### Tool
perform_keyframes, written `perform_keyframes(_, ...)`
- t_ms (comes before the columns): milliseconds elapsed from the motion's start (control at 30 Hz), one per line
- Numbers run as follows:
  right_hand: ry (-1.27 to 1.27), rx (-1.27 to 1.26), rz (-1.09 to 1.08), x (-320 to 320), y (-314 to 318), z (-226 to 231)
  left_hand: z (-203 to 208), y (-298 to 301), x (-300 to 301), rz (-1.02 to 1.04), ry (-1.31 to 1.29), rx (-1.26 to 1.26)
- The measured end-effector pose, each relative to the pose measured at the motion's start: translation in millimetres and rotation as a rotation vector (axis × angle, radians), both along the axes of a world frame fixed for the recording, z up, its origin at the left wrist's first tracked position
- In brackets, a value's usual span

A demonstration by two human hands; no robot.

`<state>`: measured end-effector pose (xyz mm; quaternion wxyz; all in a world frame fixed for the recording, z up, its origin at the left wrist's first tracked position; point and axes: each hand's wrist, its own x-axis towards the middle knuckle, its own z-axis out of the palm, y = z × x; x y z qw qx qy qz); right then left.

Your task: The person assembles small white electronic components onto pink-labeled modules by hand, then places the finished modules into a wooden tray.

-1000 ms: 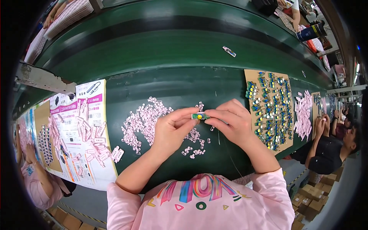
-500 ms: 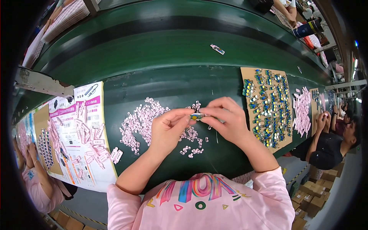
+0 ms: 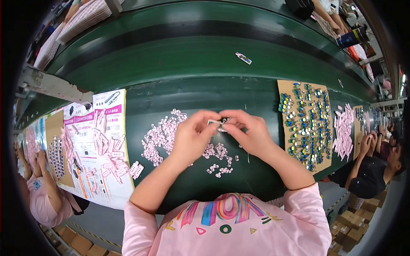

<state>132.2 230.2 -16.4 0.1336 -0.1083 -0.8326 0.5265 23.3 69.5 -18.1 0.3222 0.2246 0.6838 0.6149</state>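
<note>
My left hand (image 3: pixel 193 135) and my right hand (image 3: pixel 251 133) meet above the green worktop, fingertips pinched on one small circuit board with a pale end piece (image 3: pixel 217 124). Fingers cover most of it, so its exact shape is hidden. Beneath and left of my hands spreads a heap of tiny pink-white plastic pieces (image 3: pixel 160 138). More of these pieces (image 3: pixel 220 170) lie loose closer to me. On my right, a cardboard sheet (image 3: pixel 283 87) carries rows of small circuit boards (image 3: pixel 304 128) with blue, green, yellow and silver parts.
Long pink slotted housings (image 3: pixel 113 164) lie on printed sheets (image 3: pixel 87 183) at left, and a pile of pink strips (image 3: pixel 343 132) lies past the cardboard. A single part (image 3: pixel 243 58) rests on the green belt (image 3: pixel 179 53) ahead. Co-workers (image 3: pixel 371 166) sit on both sides.
The held circuit board has turned, and its pale side now faces up where the coloured parts showed. My fingertips have drawn closer together around it. The whole view has shifted slightly.
</note>
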Motion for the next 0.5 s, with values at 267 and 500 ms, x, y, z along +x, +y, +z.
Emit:
perform_keyframes(267,0.083,0.495,0.04,-25,21,4,-19,1,-207,0.262,0.632,-0.521)
perform_keyframes(500,0.008,0.573,0.041,5,24,14,19,-101,-161,0.099,0.7,-0.527)
